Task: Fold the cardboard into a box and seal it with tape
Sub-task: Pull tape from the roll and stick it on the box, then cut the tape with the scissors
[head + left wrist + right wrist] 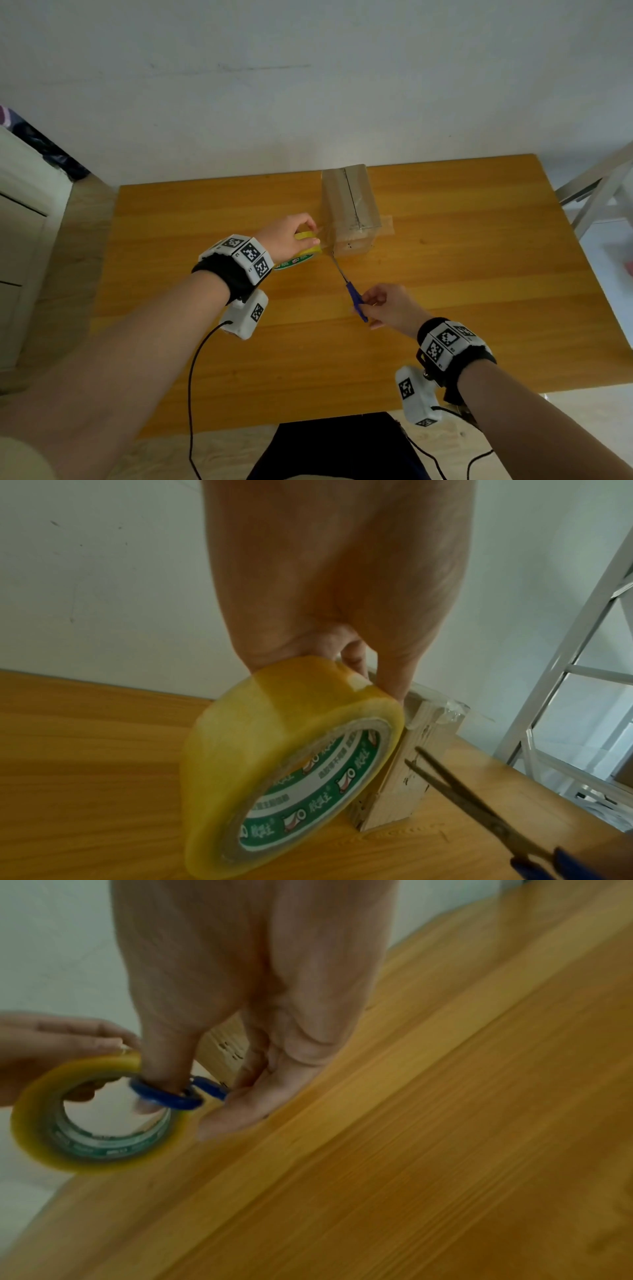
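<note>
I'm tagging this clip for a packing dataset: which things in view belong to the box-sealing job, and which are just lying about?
In use:
- cardboard box, taped along its top
- tape roll, held by the left hand
- scissors, blades open at the tape, held by the right hand

Just about:
- table
- white metal rack
- white cabinet

The place looks like a plain room in a home, perhaps a bedroom or spare room, though the view is too narrow to be sure. A wooden table (445, 274) stands against a bare, scuffed white wall (308, 85). To the left is a white drawer unit (20, 212) with cloth piled on top, and to the right a white metal frame (565, 647) stands on pale floor.
</note>
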`<state>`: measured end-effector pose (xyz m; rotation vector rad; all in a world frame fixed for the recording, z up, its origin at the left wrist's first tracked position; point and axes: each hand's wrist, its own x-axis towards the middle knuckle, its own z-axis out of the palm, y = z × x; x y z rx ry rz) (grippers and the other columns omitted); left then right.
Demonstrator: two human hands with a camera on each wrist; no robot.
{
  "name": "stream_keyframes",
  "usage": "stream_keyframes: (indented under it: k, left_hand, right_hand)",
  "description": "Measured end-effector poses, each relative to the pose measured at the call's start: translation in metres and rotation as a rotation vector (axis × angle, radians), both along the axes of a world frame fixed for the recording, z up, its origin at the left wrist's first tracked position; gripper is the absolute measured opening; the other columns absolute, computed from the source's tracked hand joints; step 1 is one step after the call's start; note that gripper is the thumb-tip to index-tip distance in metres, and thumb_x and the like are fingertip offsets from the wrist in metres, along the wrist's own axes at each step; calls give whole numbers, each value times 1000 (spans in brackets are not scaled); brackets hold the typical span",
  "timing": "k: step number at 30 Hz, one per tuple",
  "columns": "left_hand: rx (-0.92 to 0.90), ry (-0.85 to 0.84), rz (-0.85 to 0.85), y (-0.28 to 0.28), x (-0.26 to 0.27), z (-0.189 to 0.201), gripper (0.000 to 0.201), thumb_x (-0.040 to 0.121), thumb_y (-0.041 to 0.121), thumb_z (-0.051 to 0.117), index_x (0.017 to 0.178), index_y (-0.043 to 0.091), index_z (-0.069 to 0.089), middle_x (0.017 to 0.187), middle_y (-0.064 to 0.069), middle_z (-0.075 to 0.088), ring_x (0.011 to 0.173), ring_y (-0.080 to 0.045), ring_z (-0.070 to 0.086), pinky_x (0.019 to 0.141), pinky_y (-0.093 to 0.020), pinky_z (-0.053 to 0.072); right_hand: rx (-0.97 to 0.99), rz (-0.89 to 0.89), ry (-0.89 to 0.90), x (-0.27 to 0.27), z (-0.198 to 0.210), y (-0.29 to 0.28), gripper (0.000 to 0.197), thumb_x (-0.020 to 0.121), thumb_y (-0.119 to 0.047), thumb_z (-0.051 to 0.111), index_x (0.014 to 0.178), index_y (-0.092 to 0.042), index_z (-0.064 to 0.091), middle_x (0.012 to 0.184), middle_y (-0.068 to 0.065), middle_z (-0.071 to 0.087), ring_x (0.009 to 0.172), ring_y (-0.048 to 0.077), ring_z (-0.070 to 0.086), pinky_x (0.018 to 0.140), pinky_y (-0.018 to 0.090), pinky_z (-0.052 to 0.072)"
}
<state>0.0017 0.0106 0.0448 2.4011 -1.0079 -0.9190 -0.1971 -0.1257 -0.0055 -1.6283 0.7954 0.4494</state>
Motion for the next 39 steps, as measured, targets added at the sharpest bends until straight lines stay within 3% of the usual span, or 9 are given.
stream_keyframes:
  k: [3, 6, 9, 12, 16, 20, 24, 32, 39]
  left_hand:
    - [-4, 0, 6, 0, 0, -1, 31, 91, 35, 54, 117, 19, 53, 126, -5, 56, 117, -24, 53, 91, -36, 46]
    - [-14, 13, 18, 0, 0, -2, 30, 90, 35, 55, 116, 19, 54, 128, -4, 56, 120, -24, 51, 94, -38, 45]
    - [-24, 37, 25, 0, -1, -2, 31, 90, 34, 56, 115, 17, 55, 131, -2, 54, 123, -24, 49, 96, -38, 43]
    - [-15, 34, 31, -1, -1, -2, 31, 89, 35, 57, 114, 17, 56, 131, -2, 55, 123, -23, 50, 95, -37, 44]
    - [-11, 36, 49, -2, 1, -4, 31, 89, 34, 58, 114, 16, 57, 128, -4, 57, 120, -24, 51, 93, -36, 43]
    - [3, 24, 63, -2, 2, -6, 33, 88, 36, 59, 114, 16, 57, 128, -5, 57, 121, -24, 51, 94, -36, 43]
    - [-3, 15, 64, -2, 3, -7, 33, 88, 36, 59, 114, 16, 57, 129, -4, 56, 122, -24, 51, 91, -32, 40]
    - [-7, 33, 78, -3, 6, -11, 30, 87, 36, 60, 111, 17, 59, 128, -3, 57, 122, -25, 51, 94, -38, 44]
    - [-20, 8, 78, -6, 6, -8, 26, 86, 33, 63, 107, 19, 58, 127, -3, 58, 120, -24, 53, 92, -39, 46]
  right_hand:
    - [136, -79, 17, 2, 4, 7, 13, 82, -15, 71, 86, -10, 59, 90, 5, 66, 84, 16, 65, 78, 34, 59]
    - [200, -89, -14, 3, 5, 11, 23, 83, -22, 70, 96, -5, 61, 96, 10, 63, 87, 16, 61, 72, 25, 58]
    - [236, -116, -57, 8, 2, 13, 33, 82, -28, 70, 102, -3, 63, 94, 10, 61, 87, 17, 61, 78, 32, 58]
    - [264, -156, -91, 16, 1, 17, 35, 81, -31, 70, 101, -4, 64, 95, 13, 59, 87, 19, 59, 75, 32, 59]
    - [264, -174, -116, 23, 0, 20, 29, 81, -32, 69, 94, -7, 66, 87, 7, 60, 77, 15, 57, 69, 30, 59]
    - [256, -193, -134, 27, 1, 21, 31, 82, -30, 69, 97, -3, 65, 81, 2, 62, 68, 11, 55, 63, 27, 57]
    - [239, -193, -141, 28, 2, 21, 26, 83, -29, 69, 94, -5, 66, 79, 1, 62, 68, 11, 54, 59, 24, 56]
    - [199, -223, -155, 27, 9, 19, 18, 85, -22, 67, 88, -5, 63, 68, -3, 59, 51, 2, 54, 53, 22, 53]
    - [166, -223, -160, 26, 12, 14, 17, 86, -20, 67, 84, -4, 63, 71, 1, 58, 55, 8, 56, 54, 23, 54]
